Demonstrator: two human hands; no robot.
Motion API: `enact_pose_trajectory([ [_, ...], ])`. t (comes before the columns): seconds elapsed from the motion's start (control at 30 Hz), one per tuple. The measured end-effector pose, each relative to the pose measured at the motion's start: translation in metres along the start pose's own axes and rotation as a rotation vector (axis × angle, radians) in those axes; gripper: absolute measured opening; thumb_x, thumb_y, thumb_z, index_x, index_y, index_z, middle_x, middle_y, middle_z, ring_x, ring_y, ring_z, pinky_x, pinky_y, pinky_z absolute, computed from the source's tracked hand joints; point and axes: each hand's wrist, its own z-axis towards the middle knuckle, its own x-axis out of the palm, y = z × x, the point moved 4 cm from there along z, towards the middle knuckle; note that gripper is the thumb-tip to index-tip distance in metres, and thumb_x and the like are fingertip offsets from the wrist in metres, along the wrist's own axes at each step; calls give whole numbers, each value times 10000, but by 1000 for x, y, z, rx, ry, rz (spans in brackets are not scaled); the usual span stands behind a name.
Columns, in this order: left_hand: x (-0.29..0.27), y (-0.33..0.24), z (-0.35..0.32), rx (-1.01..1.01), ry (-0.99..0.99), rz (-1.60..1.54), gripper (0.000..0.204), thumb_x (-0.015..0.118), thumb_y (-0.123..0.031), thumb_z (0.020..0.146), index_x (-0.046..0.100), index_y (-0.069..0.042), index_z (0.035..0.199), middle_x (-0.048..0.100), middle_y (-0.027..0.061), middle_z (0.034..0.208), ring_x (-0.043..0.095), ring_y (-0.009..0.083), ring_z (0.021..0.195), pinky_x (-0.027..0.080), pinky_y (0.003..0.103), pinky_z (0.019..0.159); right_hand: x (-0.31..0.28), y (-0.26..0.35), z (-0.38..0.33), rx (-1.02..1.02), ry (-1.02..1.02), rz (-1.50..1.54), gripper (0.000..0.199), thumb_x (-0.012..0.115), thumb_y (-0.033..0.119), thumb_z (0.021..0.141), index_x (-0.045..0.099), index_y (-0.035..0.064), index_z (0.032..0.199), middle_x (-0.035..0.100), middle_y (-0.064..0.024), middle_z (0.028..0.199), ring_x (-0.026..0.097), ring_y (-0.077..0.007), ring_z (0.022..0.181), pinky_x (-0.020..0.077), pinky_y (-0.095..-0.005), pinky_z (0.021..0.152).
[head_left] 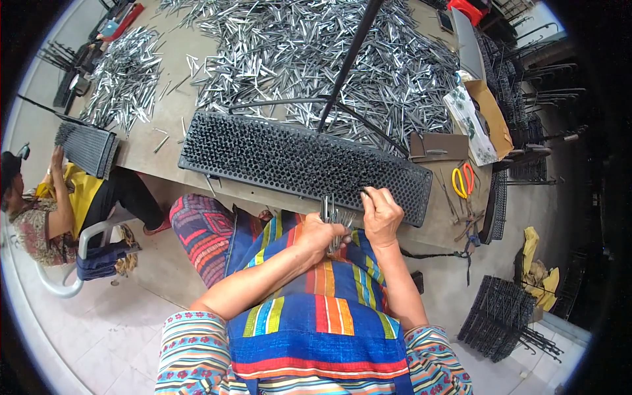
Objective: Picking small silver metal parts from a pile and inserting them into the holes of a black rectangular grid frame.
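- At far left, we have a co-worker (39, 204) seated with a hand at a small tray (92, 150), partly over the table edge.
- Behind that tray, a small pile (125, 76) of metal pieces lies on the table (168, 148).
- The big tray (415, 203) stretches along the table edge before us; dark pieces crowd most of its holes, while those at its right end look bare.
- Our left hand (321, 236) is closed around a bundle of metal pins (327, 209), just below the tray's near edge.
- Beyond the tray spreads the big pile (276, 56), loose on the table.
- A black rod (352, 59) slants across our view of this pile, hiding a strip of it down to the tray's far edge.
- Our right hand (383, 217) has thumb and fingers drawn together at the tray; we cannot tell whether they grip a pin.
- Right of the tray, scissors (463, 181) lie near a brown box (444, 146).
- Behind them sits an open carton (495, 118); its contents are unclear.
- On the floor at right, we see black racks (497, 316) beside yellow cloth (543, 283).
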Motion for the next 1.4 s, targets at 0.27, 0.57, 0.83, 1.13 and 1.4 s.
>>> enact_pose_trajectory([
  [0.27, 2, -1, 1, 7, 30, -19, 119, 630, 74, 724, 646, 8, 821, 659, 93, 718, 632, 170, 562, 518, 287, 469, 3, -8, -11, 85, 2, 100, 98, 656, 0, 798, 673, 0, 894, 623, -128, 758, 619, -265, 628, 475, -327, 568],
  [0.57, -2, 0, 2, -2, 18, -53, 111, 626, 76, 728, 637, 10, 818, 653, 98, 720, 638, 183, 567, 532, 302, 472, -4, 1, 9, -69, 109, -64, 89, 686, 43, 768, 685, 37, 857, 611, -106, 732, 615, -286, 621, 475, -351, 555],
  [0.83, -2, 1, 4, -4, 12, -68, 83, 631, 68, 733, 616, 17, 797, 649, 109, 718, 639, 184, 561, 532, 292, 464, 2, -1, 13, -76, 155, -84, 73, 681, 77, 748, 684, 80, 821, 599, -83, 737, 614, -297, 620, 482, -361, 543],
  [1.13, -5, 0, 1, -8, 44, -107, 125, 633, 78, 748, 632, 8, 851, 657, 109, 751, 644, 192, 592, 536, 303, 485, 13, -18, -19, 489, 508, 592, 122, 694, 77, 779, 680, -8, 865, 675, -73, 735, 639, -135, 614, 493, -299, 549],
  [1.4, -1, -4, -6, -22, 23, -96, 119, 633, 53, 770, 644, 11, 880, 666, 113, 760, 647, 194, 594, 534, 307, 483, 24, -20, -55, 832, 389, 1069, 61, 670, 17, 809, 663, -20, 856, 624, -21, 673, 490, -49, 489, 371, -189, 452],
])
